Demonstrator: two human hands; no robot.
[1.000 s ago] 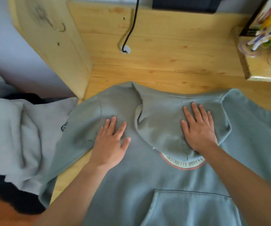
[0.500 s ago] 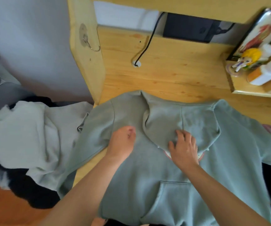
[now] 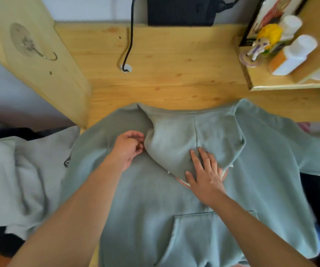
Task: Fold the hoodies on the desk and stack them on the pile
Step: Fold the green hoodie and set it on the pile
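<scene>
A grey-green hoodie lies front up on the wooden desk, its sleeves spread left and right. The hood is laid down flat over the chest and covers most of a round print. My left hand sits at the hood's left edge with curled fingers that pinch the fabric there. My right hand presses flat on the hood's lower tip, fingers straight and spread. The front pocket shows between my forearms.
A light grey hoodie lies rumpled on dark cloth left of the desk. A wooden side panel with a hook stands at the back left. A black cable and black box are behind. A shelf with bottles is right.
Both hands slid down from flat on the chest and hood. My left hand curled and moved to the hood's left edge; my right hand now presses the hood's tip.
</scene>
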